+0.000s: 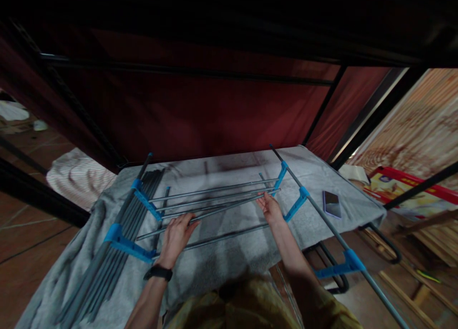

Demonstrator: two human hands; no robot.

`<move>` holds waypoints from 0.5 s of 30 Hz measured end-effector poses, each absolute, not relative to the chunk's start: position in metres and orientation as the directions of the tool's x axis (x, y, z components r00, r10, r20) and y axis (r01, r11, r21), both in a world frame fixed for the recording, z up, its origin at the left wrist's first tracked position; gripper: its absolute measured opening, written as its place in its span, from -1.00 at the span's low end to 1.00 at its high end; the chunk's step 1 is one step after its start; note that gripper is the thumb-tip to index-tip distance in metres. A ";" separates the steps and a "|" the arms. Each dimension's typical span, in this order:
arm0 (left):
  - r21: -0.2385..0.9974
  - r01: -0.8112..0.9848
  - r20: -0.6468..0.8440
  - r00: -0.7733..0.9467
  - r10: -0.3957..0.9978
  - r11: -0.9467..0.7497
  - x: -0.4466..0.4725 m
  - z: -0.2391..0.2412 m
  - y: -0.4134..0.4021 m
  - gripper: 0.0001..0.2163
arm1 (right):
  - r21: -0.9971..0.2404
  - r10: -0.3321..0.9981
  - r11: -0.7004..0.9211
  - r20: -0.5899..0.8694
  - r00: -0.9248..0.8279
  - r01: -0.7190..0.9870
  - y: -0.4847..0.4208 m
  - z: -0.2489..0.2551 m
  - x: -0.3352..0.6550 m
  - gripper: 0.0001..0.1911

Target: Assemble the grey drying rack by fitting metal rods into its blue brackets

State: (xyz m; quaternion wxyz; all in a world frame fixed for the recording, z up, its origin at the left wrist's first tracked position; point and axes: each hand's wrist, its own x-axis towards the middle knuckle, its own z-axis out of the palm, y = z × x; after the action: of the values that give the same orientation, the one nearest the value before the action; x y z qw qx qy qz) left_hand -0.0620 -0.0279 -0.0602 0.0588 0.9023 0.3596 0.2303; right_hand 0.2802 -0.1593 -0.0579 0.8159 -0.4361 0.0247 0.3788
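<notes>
A thin grey metal tube [229,205] slants across a partly built rack of grey tubes and blue plastic brackets. My left hand [178,237], with a dark watch at the wrist, is closed over the tube's nearer, left part. Near its right end, my right hand [268,207] grips the same tube between thumb and fingers. Behind it, several parallel crossbars [214,192] span between the left bracket [146,200] and the right bracket [281,177]. Closer to me, another blue bracket [129,244] sits on the left upright, and one more [296,205] on the right pole [324,219].
Several loose grey tubes [114,262] lie bundled at the left on a grey cloth [229,267] covering the table. A phone [331,204] rests at the right. The right pole extends past the table edge with a blue bracket [341,264]. Black metal posts and red fabric [214,114] stand behind.
</notes>
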 end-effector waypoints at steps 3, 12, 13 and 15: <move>0.231 0.610 0.398 0.651 0.646 -0.758 -0.057 -0.056 -0.030 -0.66 | -0.674 0.596 0.368 -0.359 0.719 -0.641 -0.159 -0.053 0.283 -0.82; 0.125 0.627 0.425 0.666 0.613 -0.769 -0.050 -0.052 -0.030 -0.61 | -0.633 0.608 0.383 -0.376 0.699 -0.673 -0.154 -0.044 0.294 -0.71; 0.116 0.630 0.428 0.666 0.611 -0.768 -0.050 -0.052 -0.029 -0.61 | -0.625 0.613 0.381 -0.380 0.693 -0.681 -0.153 -0.044 0.294 -0.71; 0.105 0.636 0.440 0.660 0.609 -0.765 -0.051 -0.053 -0.028 -0.60 | -0.613 0.625 0.378 -0.384 0.680 -0.694 -0.151 -0.045 0.293 -0.69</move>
State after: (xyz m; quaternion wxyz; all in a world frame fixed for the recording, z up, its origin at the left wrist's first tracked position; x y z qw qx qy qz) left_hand -0.0513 -0.0284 -0.0528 -0.0292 0.9106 0.3417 0.2307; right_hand 0.2933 -0.1511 -0.0448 0.8290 -0.3907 0.0443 0.3976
